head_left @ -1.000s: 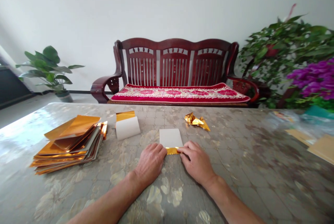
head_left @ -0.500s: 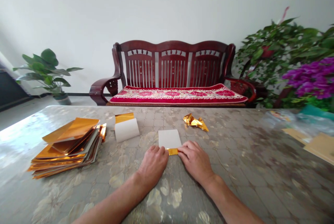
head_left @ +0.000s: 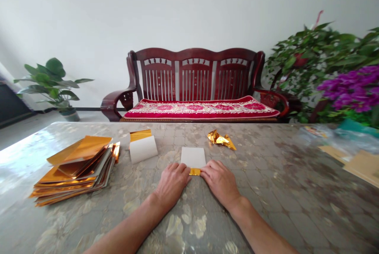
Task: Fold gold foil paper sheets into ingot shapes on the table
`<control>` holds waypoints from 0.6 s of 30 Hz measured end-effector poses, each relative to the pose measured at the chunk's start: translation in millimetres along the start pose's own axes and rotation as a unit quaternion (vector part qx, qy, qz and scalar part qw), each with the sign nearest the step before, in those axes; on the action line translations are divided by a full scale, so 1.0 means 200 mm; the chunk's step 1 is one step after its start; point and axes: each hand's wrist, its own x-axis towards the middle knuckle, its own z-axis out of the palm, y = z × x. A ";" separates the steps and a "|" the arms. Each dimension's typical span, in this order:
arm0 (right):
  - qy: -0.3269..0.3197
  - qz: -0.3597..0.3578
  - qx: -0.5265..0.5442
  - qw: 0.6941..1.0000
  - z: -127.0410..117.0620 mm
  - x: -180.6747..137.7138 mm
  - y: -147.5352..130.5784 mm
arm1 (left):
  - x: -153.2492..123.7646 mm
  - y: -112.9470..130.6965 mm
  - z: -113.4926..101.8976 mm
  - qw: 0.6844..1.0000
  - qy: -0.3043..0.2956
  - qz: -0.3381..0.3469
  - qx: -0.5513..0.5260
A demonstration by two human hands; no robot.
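A small sheet of paper (head_left: 193, 156), white side up with a gold foil fold along its near edge, lies on the table (head_left: 266, 175) in front of me. My left hand (head_left: 171, 183) and my right hand (head_left: 219, 181) rest side by side on that near edge. The fingers of both are curled down and pressed onto the gold fold (head_left: 195, 172), a short strip of which shows between them. The rest of the fold is hidden under my fingers.
A stack of gold foil sheets (head_left: 74, 165) lies at the left. A half-folded sheet (head_left: 143, 145) and a crumpled gold folded piece (head_left: 221, 138) lie farther back. Brown envelopes (head_left: 361, 165) sit at the right edge. A red wooden bench (head_left: 195, 88) and potted plants stand behind.
My hands have moved closer together along the fold, so less of the gold strip shows between them. The sheet has stayed in place.
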 end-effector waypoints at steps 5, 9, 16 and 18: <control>0.002 -0.002 0.002 1.000 0.00 0.00 0.00 | 0.02 0.00 -0.04 0.999 -0.032 0.024 0.011; 0.007 0.007 0.024 1.000 0.00 0.00 0.00 | 0.02 0.01 -0.03 0.999 -0.027 0.030 0.027; 0.074 0.104 0.082 0.988 0.02 0.00 0.00 | 0.04 -0.03 0.02 0.998 0.034 -0.053 0.029; 0.064 0.136 0.109 0.983 0.03 0.00 -0.01 | 0.05 -0.04 0.02 0.996 0.041 -0.079 0.019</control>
